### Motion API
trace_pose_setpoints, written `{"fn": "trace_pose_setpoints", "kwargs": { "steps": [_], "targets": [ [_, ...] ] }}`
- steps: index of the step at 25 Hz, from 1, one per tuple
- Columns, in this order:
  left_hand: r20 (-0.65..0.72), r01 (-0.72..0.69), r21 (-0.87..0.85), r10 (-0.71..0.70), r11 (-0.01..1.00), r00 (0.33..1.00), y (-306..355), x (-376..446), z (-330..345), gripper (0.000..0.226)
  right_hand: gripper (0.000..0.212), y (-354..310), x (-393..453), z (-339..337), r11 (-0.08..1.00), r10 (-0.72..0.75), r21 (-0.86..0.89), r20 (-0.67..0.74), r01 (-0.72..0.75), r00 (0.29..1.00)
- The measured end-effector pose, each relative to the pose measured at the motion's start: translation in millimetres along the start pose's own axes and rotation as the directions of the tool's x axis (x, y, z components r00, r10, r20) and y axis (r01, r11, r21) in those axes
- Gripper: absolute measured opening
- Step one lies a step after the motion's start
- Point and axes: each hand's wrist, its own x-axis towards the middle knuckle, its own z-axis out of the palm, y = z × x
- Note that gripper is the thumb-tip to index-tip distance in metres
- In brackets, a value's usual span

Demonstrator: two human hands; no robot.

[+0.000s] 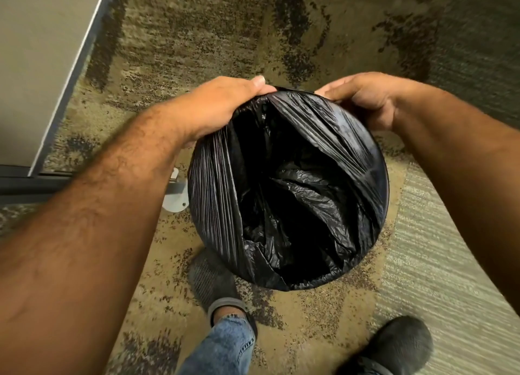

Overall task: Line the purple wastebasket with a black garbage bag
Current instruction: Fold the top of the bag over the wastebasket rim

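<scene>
Here the black garbage bag (289,183) covers the whole rim of the wastebasket, hiding it, on the carpet (213,36) just beyond the feet. The left hand (216,107) and right hand (363,98) pinch its far edge, probably tightening the slack.

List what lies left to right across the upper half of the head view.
Grey panel → left hand gripping the bag's rim → black garbage bag → right hand gripping the rim.
</scene>
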Motion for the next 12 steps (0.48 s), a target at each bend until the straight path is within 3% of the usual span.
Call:
{"fn": "trace_pose_setpoints", "kwargs": {
  "steps": [2,4,6,8,12],
  "targets": [
    [-0.039,0.011,-0.167,-0.018,0.986,0.999,-9.6,0.1,-0.4,0.038,0.024,12.3,0.5,-3.4,0.987,0.1,-0.123,-0.043,-0.105,0.994],
    [-0.214,-0.003,-0.191,-0.038,0.982,0.976,-21.7,-4.3,5.3,0.027,0.018,28.8,-4.0,-5.1,0.972,0.115,-0.196,-0.08,-0.129,0.99],
    [-0.406,-0.015,-0.233,-0.084,0.972,0.91,-41.1,-13.5,16.0,0.018,0.019,40.6,-8.0,-3.2,0.997,0.073,-0.026,-0.12,-0.077,0.99],
    [-0.508,0.034,-0.329,-0.208,0.944,0.836,-59.1,-34.5,26.3,0.022,0.031,55.6,-23.9,-6.4,0.971,0.04,0.24,-0.154,-0.002,0.987],
    [-0.504,0.133,-0.547,-0.452,0.827,0.736,-93.9,-99.0,63.9,0.03,0.025,112.6,-76.6,-20.4,0.983,0.029,0.183,-0.225,0.012,0.974]
  ]
}}
